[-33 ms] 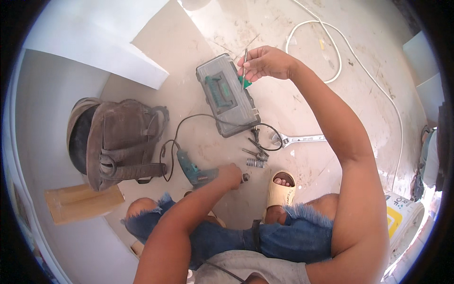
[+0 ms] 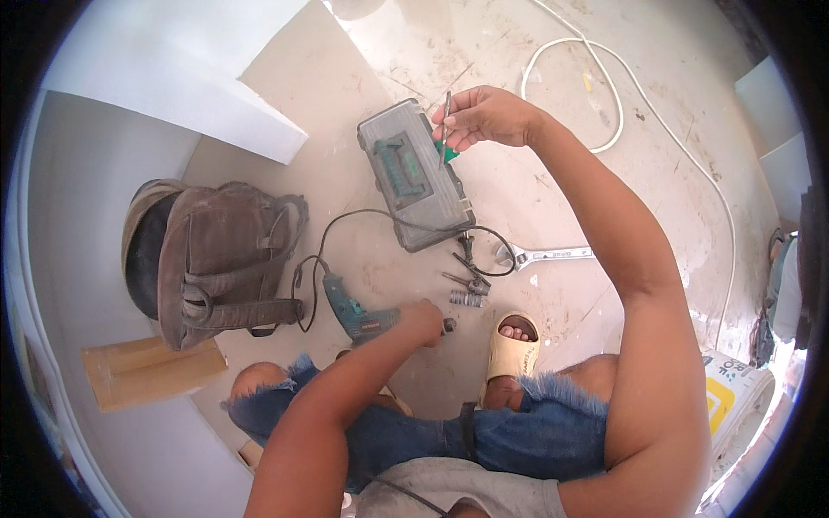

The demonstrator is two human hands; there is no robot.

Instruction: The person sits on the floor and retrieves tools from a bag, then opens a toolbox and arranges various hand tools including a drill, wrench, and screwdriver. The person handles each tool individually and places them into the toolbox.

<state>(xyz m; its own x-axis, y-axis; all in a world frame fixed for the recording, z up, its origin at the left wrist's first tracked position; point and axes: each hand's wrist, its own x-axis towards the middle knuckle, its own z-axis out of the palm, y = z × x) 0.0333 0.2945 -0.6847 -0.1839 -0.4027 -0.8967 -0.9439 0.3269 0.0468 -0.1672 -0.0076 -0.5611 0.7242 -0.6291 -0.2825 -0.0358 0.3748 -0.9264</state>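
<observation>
A person sits low over the dusty floor [image 2: 535, 207]. The brown backpack [image 2: 229, 250] stands at the left, and right of it lies a closed case [image 2: 436, 207] with a clear lid and green handle. On the near side of the case is a blue-green drill [image 2: 345, 309], its black cable crossing the case's near end. The left hand [image 2: 421, 325] is wrapped around the drill's front, most of its fingers hidden, the dark chuck showing to the right. An adjustable wrench [image 2: 557, 255] lies farther right. The right hand [image 2: 490, 118], at the far side, pinches a thin metal bit [image 2: 444, 150] between thumb and fingertips, nearly upright above the case's right edge. The smallest piece, a ribbed grey cylinder [image 2: 466, 299], lies near the left hand.
</observation>
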